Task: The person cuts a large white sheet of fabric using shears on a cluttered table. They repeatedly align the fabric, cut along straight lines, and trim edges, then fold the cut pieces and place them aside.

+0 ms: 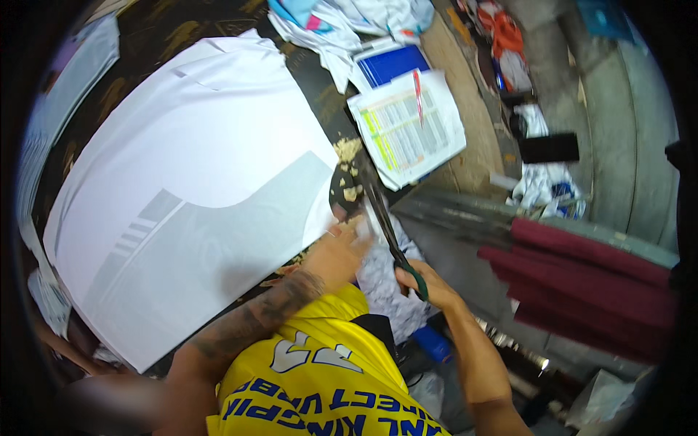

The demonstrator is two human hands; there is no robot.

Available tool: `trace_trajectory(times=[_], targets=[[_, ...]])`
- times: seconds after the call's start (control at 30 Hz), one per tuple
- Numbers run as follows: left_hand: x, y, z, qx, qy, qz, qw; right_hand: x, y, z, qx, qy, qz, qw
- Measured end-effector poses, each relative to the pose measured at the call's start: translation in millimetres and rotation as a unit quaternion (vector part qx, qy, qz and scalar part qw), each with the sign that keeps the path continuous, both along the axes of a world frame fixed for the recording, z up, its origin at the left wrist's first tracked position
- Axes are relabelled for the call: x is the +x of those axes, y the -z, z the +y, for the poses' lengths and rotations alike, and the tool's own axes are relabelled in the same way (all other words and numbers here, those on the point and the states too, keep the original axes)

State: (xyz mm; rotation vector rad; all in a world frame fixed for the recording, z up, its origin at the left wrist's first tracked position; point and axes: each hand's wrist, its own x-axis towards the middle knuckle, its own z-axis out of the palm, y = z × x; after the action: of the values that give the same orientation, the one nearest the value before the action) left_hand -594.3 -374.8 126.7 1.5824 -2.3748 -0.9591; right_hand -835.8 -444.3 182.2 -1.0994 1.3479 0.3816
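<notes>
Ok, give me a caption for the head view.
Right hand grips green-handled scissors, left hand close by, beside white fabric with a grey panel on a dark table.

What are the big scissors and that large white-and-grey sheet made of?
Scissors: probably dull metal blades, slim and dark; green handle, smooth, perhaps plastic or painted metal. White-and-grey sheet: likely matte fabric, with soft wrinkles near its top.

The scissors are green-handled, the fabric white and grey.
</notes>
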Motion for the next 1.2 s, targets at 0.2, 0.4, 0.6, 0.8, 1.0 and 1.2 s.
trace_trajectory(times=[0.2, 0.4, 0.6, 0.8, 1.0, 1.2], targets=[[9, 27, 3, -0.089, -0.356, 0.103, 0.925, -28, 41, -85, -0.008, -0.25, -0.01, 0.968], [32, 55, 15, -0.107, -0.335, 0.068, 0.933, 38, 65, -113, -0.058, -0.27, -0.02, 0.961], [22, 48, 10, -0.089, -0.382, 0.061, 0.918, 39, 63, -110, -0.018, -0.268, -0.008, 0.963], [20, 51, 11, -0.112, -0.397, 0.081, 0.908, 58, 68, -108, -0.042, -0.281, -0.014, 0.959], [-19, 45, -15, -0.121, -0.529, 0.034, 0.84, 65, -6, -211, 0.1, -0.38, 0.069, 0.917], [-61, 63, -39, -0.123, -0.606, -0.052, 0.784, 153, 11, -329, 0.006, -0.669, -0.034, 0.742]])
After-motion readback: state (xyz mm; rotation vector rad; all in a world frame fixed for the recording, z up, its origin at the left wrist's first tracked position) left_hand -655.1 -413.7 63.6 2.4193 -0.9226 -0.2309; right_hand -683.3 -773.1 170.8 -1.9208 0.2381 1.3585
